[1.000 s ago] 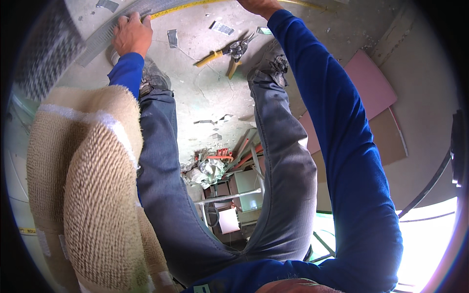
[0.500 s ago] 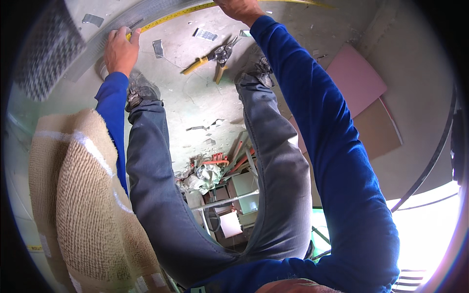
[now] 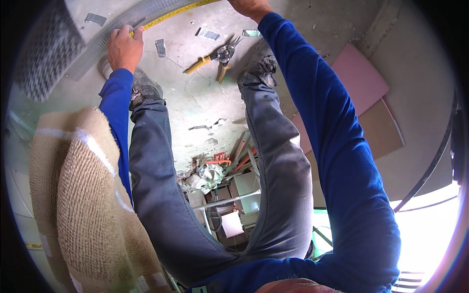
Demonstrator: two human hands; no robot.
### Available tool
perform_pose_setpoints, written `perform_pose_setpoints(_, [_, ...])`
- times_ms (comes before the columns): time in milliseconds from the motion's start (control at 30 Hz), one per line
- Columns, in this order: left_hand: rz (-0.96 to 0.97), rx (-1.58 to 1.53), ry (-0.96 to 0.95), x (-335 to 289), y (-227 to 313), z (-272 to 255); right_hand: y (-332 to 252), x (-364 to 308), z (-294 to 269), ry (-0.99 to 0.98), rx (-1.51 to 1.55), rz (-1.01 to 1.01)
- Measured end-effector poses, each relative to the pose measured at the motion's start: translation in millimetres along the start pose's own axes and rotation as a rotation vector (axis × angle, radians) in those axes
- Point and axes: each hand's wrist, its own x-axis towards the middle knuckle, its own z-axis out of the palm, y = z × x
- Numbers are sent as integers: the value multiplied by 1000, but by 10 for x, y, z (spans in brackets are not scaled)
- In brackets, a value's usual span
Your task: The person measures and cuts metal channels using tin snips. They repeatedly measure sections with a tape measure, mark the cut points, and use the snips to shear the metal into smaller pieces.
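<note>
My left hand (image 3: pixel 125 49) pinches the end of a yellow tape measure (image 3: pixel 173 14) between thumb and fingers. The blade curves along a long grey metal strip (image 3: pixel 149 9) at the top of the view. My right hand (image 3: pixel 250 9) is at the top edge, beside the tape's far stretch. Its fingers are cut off there, so their grip is hidden. On the floor between my shoes lies a pair of tin snips (image 3: pixel 223 55) with yellow handles, jaws pointing away from me. Small metal offcuts (image 3: pixel 208 34) are scattered near the snips.
A folded tan cloth (image 3: pixel 90 195) hangs by my left leg. Pink and brown boards (image 3: pixel 359 78) lie on the right. Below me are a metal rung (image 3: pixel 227 200), a crumpled silvery bundle (image 3: pixel 205 178) and orange pipe pieces (image 3: pixel 220 158). A grey textured panel (image 3: pixel 49 53) stands upper left.
The view has shifted slightly. My right hand has moved a little right and up, and the tape stretch that showed beyond it is out of view. My left hand keeps its pinch.
</note>
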Motion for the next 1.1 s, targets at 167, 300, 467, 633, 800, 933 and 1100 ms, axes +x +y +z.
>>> perform_pose_setpoints(167, [-43, 14, -6, -6, -40, -4, -40, -10, -54, -49, 75, 53])
perform_pose_setpoints(300, [-17, 26, -6, 33, -101, 6, -58, -6, -50, -63, 70, 65])
perform_pose_setpoints(467, [-16, 48, -10, 48, -101, 26, -62, -8, -21, -71, 73, 87])
perform_pose_setpoints(633, [-48, 77, -10, 11, -31, 30, -94, -35, 1, -101, 94, 42])
perform_pose_setpoints(800, [-47, 89, 34, -18, 10, 49, -100, -10, 127, -145, 34, -16])
perform_pose_setpoints(933, [-62, 90, 44, -27, 10, 67, -47, 3, 189, -157, 5, -32])
perform_pose_setpoints(1100, [-50, 99, 64, -16, 7, 83, 5, 12, 213, -162, 10, -56])
